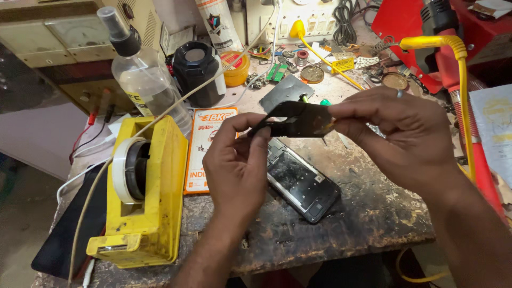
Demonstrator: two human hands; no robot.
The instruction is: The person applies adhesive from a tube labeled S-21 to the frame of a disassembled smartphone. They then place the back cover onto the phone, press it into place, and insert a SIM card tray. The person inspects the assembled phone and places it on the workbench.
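Both my hands hold one thin black plastic part (298, 118) above the workbench. My left hand (234, 165) pinches its left end between thumb and fingers. My right hand (405, 133) grips its right end, fingers curled over the top; a ring sits on one finger. Directly below the part lies an opened black phone body (301, 181) on the scorched wooden benchtop (362, 213), its inner frame facing up. Another flat dark panel (285, 92) lies on the bench just behind the held part.
A yellow tape dispenser (144, 197) stands at the left, a clear spray bottle (141, 74) and a black jar (197, 72) behind it. An orange packet (205, 146) lies beside the dispenser. A yellow hose (464, 80), red equipment (405, 26) and small parts crowd the right and back.
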